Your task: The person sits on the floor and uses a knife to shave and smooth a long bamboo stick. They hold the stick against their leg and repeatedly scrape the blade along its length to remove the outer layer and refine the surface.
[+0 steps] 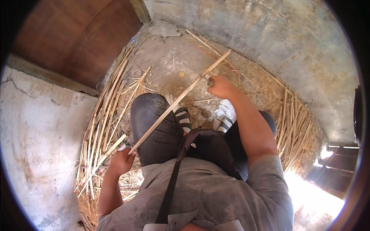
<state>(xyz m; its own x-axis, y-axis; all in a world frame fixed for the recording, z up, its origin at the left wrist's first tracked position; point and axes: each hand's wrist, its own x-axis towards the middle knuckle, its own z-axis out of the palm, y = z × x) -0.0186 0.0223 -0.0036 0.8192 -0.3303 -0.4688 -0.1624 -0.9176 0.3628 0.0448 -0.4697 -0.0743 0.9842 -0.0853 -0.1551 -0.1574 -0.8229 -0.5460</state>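
Observation:
A long, pale bamboo strip [168, 111] slants across my lap, from low on the left up to the far right. My left hand [122, 161] is closed round its near end beside my left knee. Out beyond my knees, my right hand [222, 87] is wrapped round the dark handle of a small knife [206, 78]. The little of the blade that shows meets the strip toward its far end; my fist hides most of the handle. Beneath the strip is my bent left knee in dark trousers, dusted with pale shavings.
Split bamboo strips [103, 133] lie in a bundle along the left wall, with another pile [295, 127] at the right. Fine shavings [254, 82] cover the floor by the far wall [269, 34]. A small yellow disc [181, 74] lies ahead. A brown panel [73, 42] stands far left.

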